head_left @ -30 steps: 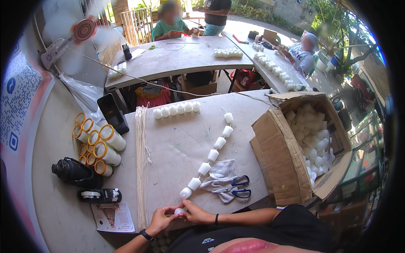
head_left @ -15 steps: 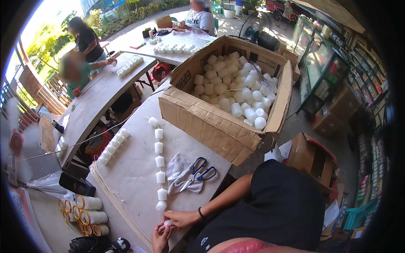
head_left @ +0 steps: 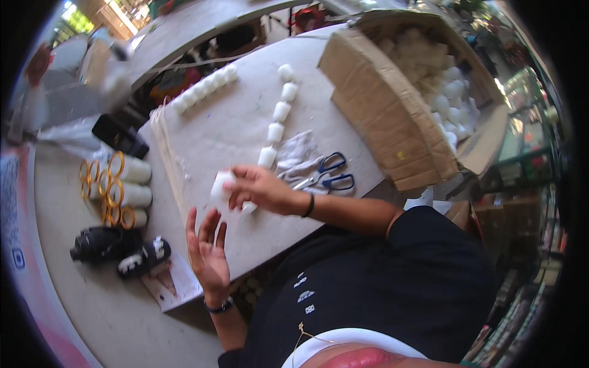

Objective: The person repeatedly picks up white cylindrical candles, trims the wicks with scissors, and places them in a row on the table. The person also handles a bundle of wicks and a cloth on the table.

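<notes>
Above the table, my right hand pinches a small white candle between thumb and fingers. My left hand is just below it, palm up, with its fingers spread and nothing in them. Beyond the right hand a line of white candles runs away across the tabletop; its near end is partly covered by that hand. Beside the line lie a crumpled grey cloth and dark-handled scissors.
A big cardboard box of white candles stands at the right. A second candle row and a bundle of pale strings lie farther left. White cylinders with gold rings, a black phone and black bottles fill the left side.
My hands have come apart; the right has lifted the candle, and the left has opened below it. The view has swung down and left, so the surroundings sit elsewhere in it.
</notes>
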`<state>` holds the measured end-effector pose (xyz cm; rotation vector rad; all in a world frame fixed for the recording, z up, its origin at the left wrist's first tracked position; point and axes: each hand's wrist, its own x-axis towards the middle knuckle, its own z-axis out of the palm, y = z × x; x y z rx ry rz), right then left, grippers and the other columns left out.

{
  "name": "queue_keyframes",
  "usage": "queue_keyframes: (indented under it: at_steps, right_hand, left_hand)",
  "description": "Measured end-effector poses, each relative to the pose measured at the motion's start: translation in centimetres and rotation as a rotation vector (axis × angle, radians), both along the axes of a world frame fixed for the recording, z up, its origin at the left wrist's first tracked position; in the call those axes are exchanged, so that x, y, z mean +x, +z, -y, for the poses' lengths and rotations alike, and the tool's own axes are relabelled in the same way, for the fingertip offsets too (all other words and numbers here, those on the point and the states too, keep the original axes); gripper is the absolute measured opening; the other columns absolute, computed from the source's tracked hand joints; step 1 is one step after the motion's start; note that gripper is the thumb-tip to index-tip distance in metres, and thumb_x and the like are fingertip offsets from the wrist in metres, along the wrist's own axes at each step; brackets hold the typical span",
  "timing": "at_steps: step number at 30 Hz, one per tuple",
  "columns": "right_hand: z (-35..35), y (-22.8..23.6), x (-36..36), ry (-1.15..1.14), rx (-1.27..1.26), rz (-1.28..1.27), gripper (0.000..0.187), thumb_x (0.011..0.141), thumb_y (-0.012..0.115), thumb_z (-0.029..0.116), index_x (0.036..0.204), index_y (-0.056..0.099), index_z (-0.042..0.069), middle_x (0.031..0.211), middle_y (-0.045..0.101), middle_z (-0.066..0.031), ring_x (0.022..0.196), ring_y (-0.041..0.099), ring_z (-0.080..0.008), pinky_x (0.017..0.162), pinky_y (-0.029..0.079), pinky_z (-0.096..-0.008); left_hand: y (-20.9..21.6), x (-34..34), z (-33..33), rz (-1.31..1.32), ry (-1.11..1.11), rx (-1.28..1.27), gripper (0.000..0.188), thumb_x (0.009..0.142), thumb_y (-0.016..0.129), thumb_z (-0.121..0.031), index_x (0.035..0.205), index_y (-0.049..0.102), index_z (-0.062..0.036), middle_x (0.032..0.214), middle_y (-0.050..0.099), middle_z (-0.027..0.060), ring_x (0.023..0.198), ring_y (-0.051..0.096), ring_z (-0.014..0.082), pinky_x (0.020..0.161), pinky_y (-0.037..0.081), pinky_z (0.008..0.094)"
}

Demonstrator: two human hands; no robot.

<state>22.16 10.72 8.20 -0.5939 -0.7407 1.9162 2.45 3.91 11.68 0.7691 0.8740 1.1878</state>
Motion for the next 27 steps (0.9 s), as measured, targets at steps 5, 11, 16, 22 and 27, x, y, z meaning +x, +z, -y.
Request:
queue_keyframes:
  at_steps: [5,11,16,22,27]
  right_hand:
    - [-5.0,2.8,3.6,0.09,-0.216,-0.747,0.059,0.102,0.058,0.026,0.14,0.033,-0.012,0.127,0.049,-0.0185,0.077,0.054,-0.0051,0.072,0.056,-0.0128]
    - [-6.5,2.4,4.2,0.186,-0.25,-0.924,0.051,0.103,0.054,0.023,0.133,0.033,-0.012,0.13,0.046,-0.0202,0.08,0.057,-0.0068,0.072,0.057,-0.015]
    - [-7.4,1.8,4.6,0.132,-0.346,-0.959,0.046,0.104,0.052,0.021,0.13,0.032,-0.011,0.13,0.045,-0.0215,0.083,0.058,-0.01,0.074,0.057,-0.0163]
    - [-8.4,0.6,5.0,0.119,-0.363,-0.968,0.045,0.103,0.052,0.021,0.13,0.034,-0.011,0.13,0.045,-0.0223,0.086,0.059,-0.0109,0.077,0.057,-0.0172]
    - [-11.9,-0.6,7.0,-0.036,-0.089,-0.293,0.043,0.099,0.061,0.026,0.124,0.048,-0.007,0.115,0.062,-0.0184,0.091,0.064,-0.0148,0.081,0.056,-0.0219]
  left_hand:
    - [0.5,-0.4,0.5,-0.113,-0.011,0.11,0.054,0.102,0.045,-0.034,0.145,0.039,0.0001,0.148,0.044,0.0183,0.137,0.044,0.0281,0.116,0.033,0.0425]
    - [-3.0,0.1,2.8,-0.192,0.095,-0.164,0.027,0.101,0.052,-0.014,0.124,0.057,0.001,0.123,0.062,0.0126,0.113,0.06,0.0196,0.102,0.046,0.0342]
    - [-4.7,1.3,3.0,-0.385,0.031,-0.103,0.024,0.101,0.056,-0.013,0.121,0.059,0.0002,0.119,0.064,0.0095,0.111,0.06,0.0168,0.099,0.046,0.0313]
    - [-5.4,2.4,2.3,-0.484,0.0,-0.049,0.024,0.101,0.057,-0.013,0.12,0.059,0.0005,0.116,0.065,0.0078,0.11,0.06,0.0151,0.098,0.046,0.0295]
    - [-6.9,2.7,0.8,-0.81,-0.025,0.147,0.039,0.093,0.067,-0.017,0.128,0.057,-0.0038,0.126,0.058,0.0128,0.117,0.056,0.0227,0.098,0.047,0.0355]
